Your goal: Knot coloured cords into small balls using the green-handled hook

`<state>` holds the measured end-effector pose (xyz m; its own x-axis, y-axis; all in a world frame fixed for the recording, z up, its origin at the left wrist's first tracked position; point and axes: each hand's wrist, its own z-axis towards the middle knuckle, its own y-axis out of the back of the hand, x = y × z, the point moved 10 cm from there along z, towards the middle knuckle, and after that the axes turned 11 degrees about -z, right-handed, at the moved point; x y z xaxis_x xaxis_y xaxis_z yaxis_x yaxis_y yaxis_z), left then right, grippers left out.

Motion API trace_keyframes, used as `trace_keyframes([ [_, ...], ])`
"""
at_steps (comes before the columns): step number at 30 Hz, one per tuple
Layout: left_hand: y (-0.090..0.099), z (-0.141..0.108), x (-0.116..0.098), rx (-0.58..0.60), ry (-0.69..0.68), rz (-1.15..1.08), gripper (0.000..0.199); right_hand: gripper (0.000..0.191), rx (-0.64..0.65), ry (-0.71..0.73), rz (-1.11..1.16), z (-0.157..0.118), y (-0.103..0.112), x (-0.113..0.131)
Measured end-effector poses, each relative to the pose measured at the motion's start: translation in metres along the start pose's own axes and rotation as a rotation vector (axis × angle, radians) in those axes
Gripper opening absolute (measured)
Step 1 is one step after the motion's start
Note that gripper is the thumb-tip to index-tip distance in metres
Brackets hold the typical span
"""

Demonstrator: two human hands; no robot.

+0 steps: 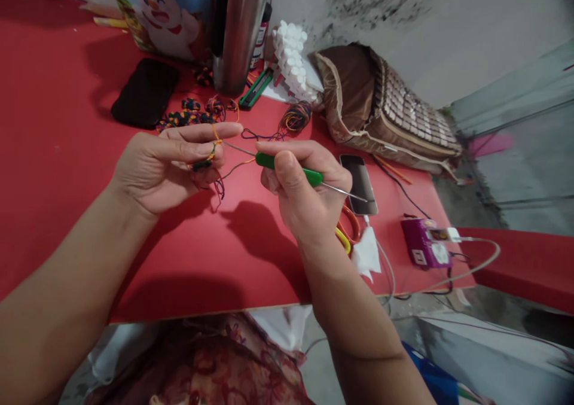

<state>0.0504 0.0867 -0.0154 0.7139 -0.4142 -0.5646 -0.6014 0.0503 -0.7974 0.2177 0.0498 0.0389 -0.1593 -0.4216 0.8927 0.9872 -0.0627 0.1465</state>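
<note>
My right hand (309,183) is closed around the green handle of a crochet hook (288,168). A thin metal shaft sticks out at each end of the handle. The left-hand shaft reaches to a small piece of multicoloured crochet work (204,161), pinched between the thumb and fingers of my left hand (164,166). Orange yarn (216,132) runs up over my left index finger, which is stretched out. Loose dark and pink yarn ends hang below the left fingers. A strand of multicoloured yarn (240,166) passes between the two hands. The exact stitch is too small to make out.
Beyond my hands on the red table (188,267) lie finished-looking yarn pieces (182,119), a yarn ball (296,116), a green cutter (256,89) and a black phone-like object (146,94). To the right are another phone (360,180), scissors (351,225), a purple power box (419,243) and a brown bag (359,94).
</note>
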Motion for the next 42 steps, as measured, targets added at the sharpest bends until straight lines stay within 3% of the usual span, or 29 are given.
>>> trace_keyframes([
  [3,0.000,0.002,0.003,0.053,0.035,0.057,0.030,0.015,0.023,0.018,0.059,0.002,0.000,0.002],
  [8,0.015,0.003,0.002,-0.030,0.039,0.150,0.032,0.024,0.042,0.017,0.043,0.004,0.003,-0.001],
  [14,0.003,0.003,0.007,0.067,0.037,0.097,0.033,0.024,0.042,-0.070,0.158,0.010,-0.001,-0.013],
  [19,-0.005,-0.001,-0.002,0.001,-0.201,0.195,0.031,0.028,0.043,-0.183,0.301,0.008,-0.018,-0.030],
  [22,-0.011,-0.007,-0.005,-0.035,-0.315,0.234,0.032,0.023,-0.014,-0.161,0.322,0.004,-0.017,-0.031],
  [27,-0.010,-0.015,-0.004,-0.131,-0.407,0.264,0.033,0.019,-0.143,0.014,0.006,-0.010,-0.005,-0.008],
  [29,-0.006,-0.014,0.000,-0.141,-0.384,0.230,0.033,0.022,-0.211,0.095,-0.211,-0.019,-0.001,0.006],
  [32,-0.001,-0.007,0.009,-0.105,-0.282,0.146,0.028,0.028,-0.181,0.111,-0.303,-0.023,-0.007,0.009],
  [38,0.002,0.001,0.008,-0.039,-0.106,0.079,0.031,0.022,-0.079,0.067,-0.023,-0.009,-0.006,-0.001],
  [42,0.005,0.002,0.005,-0.044,-0.037,0.091,0.032,0.019,-0.061,0.049,-0.003,-0.003,0.000,0.001],
])
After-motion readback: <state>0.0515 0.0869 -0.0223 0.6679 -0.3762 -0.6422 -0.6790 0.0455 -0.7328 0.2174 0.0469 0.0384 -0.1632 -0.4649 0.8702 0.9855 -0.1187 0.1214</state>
